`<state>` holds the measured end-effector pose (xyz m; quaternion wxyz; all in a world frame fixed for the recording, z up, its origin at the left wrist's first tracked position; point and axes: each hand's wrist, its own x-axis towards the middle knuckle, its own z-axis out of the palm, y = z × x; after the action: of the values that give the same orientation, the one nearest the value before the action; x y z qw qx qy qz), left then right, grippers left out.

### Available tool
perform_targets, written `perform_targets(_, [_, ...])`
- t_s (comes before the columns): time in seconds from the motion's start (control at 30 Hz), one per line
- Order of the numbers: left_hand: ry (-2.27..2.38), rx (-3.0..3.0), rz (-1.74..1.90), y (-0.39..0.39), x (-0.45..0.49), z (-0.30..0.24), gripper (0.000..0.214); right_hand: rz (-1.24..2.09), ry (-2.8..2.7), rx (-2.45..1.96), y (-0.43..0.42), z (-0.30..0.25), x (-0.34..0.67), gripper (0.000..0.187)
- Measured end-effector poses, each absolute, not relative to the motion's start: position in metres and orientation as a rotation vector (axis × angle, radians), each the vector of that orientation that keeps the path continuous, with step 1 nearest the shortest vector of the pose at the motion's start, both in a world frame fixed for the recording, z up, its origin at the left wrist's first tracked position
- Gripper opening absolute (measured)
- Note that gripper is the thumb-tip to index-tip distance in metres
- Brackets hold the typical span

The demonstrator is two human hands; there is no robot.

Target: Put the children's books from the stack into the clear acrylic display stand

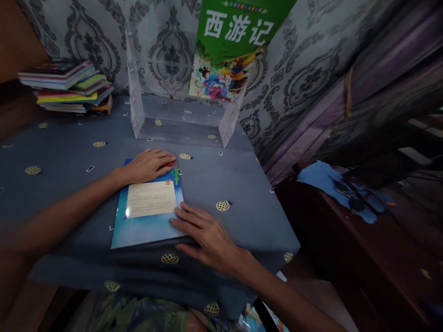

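Note:
A thin blue book (149,226) with a cream text panel lies flat near the front edge of the table. Across its upper part rests my left hand (147,166), palm down with the fingers stretched to the right. My right hand (206,234) touches the book's right edge with its fingertips, fingers apart and thumb lower down. The top of the book is partly hidden under my left hand. Neither hand grips anything that I can see.
A clear acrylic stand (182,131) stands at the table's back, before a green poster-like cover (231,52). A stack of books (67,86) sits back left. The patterned tablecloth (250,187) ends at the right, near a dark red surface bearing a blue cloth (323,179).

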<state>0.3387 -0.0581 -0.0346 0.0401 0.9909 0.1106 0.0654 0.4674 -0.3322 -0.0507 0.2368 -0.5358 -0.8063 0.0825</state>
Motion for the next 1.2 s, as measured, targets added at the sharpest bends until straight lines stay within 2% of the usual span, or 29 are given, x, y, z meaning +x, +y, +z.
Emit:
perform_targets(0.37, [0.31,3.016,0.209,-0.056,0.34,-0.033,0.052,0.094,-2.234,-1.786,-0.321,-0.032,0.414,0.054])
perform_targets(0.57, [0.281,3.017,0.198,-0.053,0.34,-0.033,0.052,-0.061,-2.193,-1.777,-0.303,-0.04,0.382,0.053])
perform_targets(1.13, [0.269,2.996,0.207,-0.053,0.341,-0.028,0.047,-0.004,-2.293,-1.619,-0.287,-0.035,0.382,0.068])
perform_targets(1.2, [0.272,2.996,0.211,-0.054,0.341,-0.028,0.047,-0.002,-2.329,-1.606,-0.284,-0.034,0.378,0.065])
